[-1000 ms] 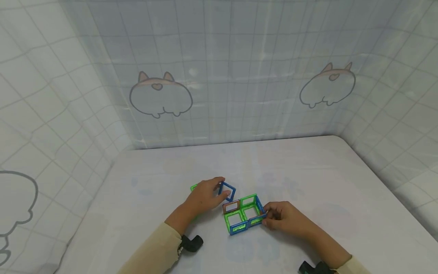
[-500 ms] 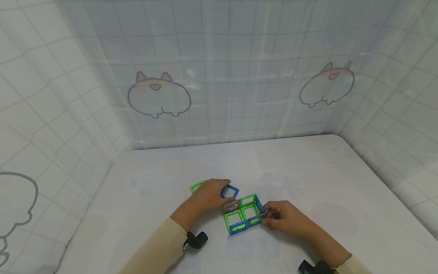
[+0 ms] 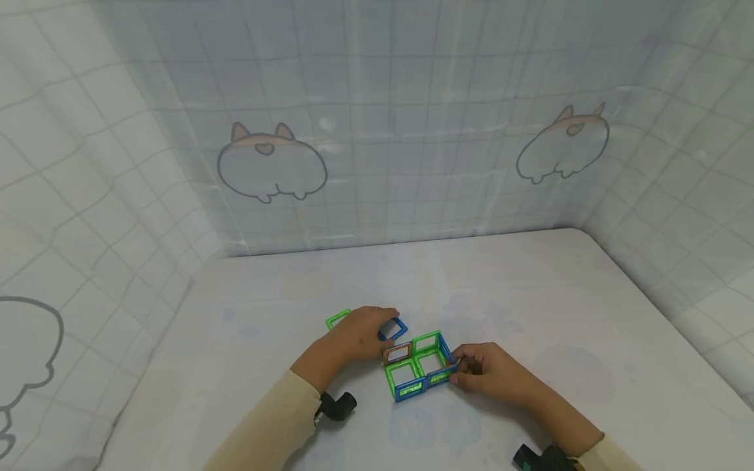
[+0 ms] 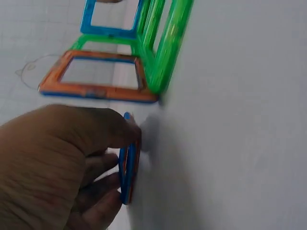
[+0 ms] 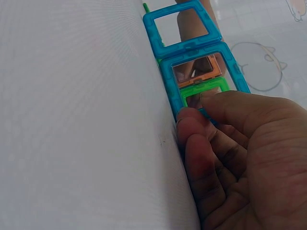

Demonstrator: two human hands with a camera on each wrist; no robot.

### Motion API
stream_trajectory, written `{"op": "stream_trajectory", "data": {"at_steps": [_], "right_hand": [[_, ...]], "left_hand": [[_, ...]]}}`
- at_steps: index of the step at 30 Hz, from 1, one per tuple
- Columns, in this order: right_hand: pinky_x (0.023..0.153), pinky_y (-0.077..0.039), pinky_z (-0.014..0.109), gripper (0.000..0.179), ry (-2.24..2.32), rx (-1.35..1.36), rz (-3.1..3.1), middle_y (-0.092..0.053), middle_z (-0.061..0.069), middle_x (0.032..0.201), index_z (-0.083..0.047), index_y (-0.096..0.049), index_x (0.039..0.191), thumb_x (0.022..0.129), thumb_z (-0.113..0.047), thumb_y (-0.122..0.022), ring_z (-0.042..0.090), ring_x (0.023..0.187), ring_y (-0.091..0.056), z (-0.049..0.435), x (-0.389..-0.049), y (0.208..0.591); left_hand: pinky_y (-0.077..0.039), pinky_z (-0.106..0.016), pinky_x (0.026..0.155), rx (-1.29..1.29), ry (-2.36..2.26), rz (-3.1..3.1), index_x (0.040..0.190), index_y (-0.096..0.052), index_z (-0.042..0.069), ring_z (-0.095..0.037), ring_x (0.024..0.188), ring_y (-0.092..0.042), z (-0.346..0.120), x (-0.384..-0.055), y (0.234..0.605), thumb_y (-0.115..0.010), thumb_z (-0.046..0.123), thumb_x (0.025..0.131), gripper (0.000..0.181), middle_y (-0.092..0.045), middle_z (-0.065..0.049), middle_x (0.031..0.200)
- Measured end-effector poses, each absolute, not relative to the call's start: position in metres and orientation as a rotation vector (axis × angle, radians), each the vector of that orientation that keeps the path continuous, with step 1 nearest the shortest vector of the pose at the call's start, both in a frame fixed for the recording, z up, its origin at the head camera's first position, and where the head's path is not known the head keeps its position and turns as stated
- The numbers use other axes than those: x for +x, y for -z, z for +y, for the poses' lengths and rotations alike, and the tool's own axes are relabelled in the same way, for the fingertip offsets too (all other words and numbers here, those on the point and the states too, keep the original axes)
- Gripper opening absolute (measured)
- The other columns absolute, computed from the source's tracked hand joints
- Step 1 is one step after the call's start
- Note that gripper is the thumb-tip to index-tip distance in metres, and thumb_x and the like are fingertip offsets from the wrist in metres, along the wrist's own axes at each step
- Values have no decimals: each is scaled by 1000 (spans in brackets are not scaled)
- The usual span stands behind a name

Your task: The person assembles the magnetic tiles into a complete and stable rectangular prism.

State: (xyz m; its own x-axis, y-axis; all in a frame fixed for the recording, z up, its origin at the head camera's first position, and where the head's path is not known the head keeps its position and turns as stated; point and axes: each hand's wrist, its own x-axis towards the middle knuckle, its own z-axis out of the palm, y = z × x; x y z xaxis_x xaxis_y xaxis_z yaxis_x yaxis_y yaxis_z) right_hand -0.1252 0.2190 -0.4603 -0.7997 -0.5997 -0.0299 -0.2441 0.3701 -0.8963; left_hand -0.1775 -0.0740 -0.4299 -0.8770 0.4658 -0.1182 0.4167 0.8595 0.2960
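Magnetic tiles stand joined as a low, open-topped structure, with a green two-square base and upright blue, green and orange-brown walls. My left hand pinches a loose square magnetic tile, blue on one face and orange on the other, just behind and left of the structure. In the left wrist view this tile is seen nearly edge-on, close to the orange wall tile. At the structure's right corner, my right hand pinches the blue wall tile between thumb and fingers.
Behind the left hand lies a green tile, partly covered by it. The white table is bounded by a grid-patterned curtain at the back and sides. A black wrist camera sits on the left sleeve.
My left hand has shifted right, closer to the structure, and the tile it pinches has tilted flatter. More of the green tile behind it shows. The right hand keeps its place.
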Motion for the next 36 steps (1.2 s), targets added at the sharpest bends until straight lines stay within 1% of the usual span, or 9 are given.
{"op": "stream_trajectory", "data": {"at_steps": [2, 4, 7, 11, 16, 19, 26, 32, 36], "right_hand": [[62, -52, 23, 20, 1404, -740, 2282, -71, 0, 81, -7, -67, 105, 90, -17, -74, 9, 67, -62, 219, -125, 460], [63, -52, 23, 20, 1406, -741, 2278, -71, 0, 81, -7, -67, 106, 90, -17, -73, 9, 67, -62, 219, -125, 460], [63, -52, 23, 20, 1412, -740, 2276, -71, 0, 81, -6, -67, 106, 90, -17, -73, 9, 67, -62, 219, -125, 460], [62, -52, 23, 20, 1425, -742, 2266, -71, 1, 82, -6, -67, 106, 90, -17, -73, 9, 67, -62, 219, -125, 461], [60, -52, 22, 20, 1424, -751, 2267, -71, 1, 81, -6, -68, 106, 90, -17, -73, 8, 66, -61, 218, -126, 463], [60, -52, 23, 20, 1422, -752, 2272, -71, 0, 80, -6, -68, 105, 90, -17, -73, 8, 66, -61, 219, -125, 463], [62, -52, 22, 21, 1420, -759, 2262, -71, 1, 81, -4, -67, 108, 91, -16, -72, 8, 67, -62, 219, -125, 463], [63, -52, 22, 22, 1435, -757, 2248, -71, 1, 80, -4, -67, 109, 91, -16, -72, 9, 67, -63, 219, -125, 463], [64, -53, 22, 23, 1430, -748, 2251, -72, 1, 81, -4, -67, 110, 91, -16, -72, 9, 67, -63, 219, -125, 463]], "left_hand": [[-41, -41, 113, 681, -392, 2824, 148, -49, 20, -19, 137, -47, -77, -178, 429, -71, 27, 92, 61, -52, 2, 148], [-40, -40, 113, 685, -389, 2806, 150, -46, 21, -18, 139, -46, -79, -178, 428, -70, 25, 92, 63, -49, 3, 151], [-39, -39, 114, 696, -367, 2817, 151, -45, 19, -19, 140, -44, -79, -178, 429, -71, 33, 91, 67, -48, 1, 152], [-41, -39, 112, 673, -302, 2857, 148, -48, 14, -22, 136, -48, -77, -180, 428, -71, 47, 90, 70, -54, -3, 145], [-45, -39, 108, 671, -202, 2847, 146, -52, 16, -22, 129, -53, -75, -183, 427, -69, 42, 92, 62, -61, -4, 136], [-45, -39, 108, 695, -197, 2832, 146, -52, 16, -22, 128, -55, -75, -183, 426, -70, 37, 93, 60, -62, -3, 136], [-46, -38, 107, 751, -261, 2843, 140, -58, 15, -20, 126, -57, -79, -181, 423, -74, 38, 89, 58, -63, -1, 134], [-44, -38, 109, 785, -300, 2891, 142, -54, 9, -23, 131, -52, -84, -180, 428, -73, 35, 90, 61, -59, -6, 140], [-43, -39, 111, 746, -383, 2899, 144, -51, 10, -24, 134, -50, -87, -178, 431, -72, 33, 91, 62, -56, -6, 143]]}}
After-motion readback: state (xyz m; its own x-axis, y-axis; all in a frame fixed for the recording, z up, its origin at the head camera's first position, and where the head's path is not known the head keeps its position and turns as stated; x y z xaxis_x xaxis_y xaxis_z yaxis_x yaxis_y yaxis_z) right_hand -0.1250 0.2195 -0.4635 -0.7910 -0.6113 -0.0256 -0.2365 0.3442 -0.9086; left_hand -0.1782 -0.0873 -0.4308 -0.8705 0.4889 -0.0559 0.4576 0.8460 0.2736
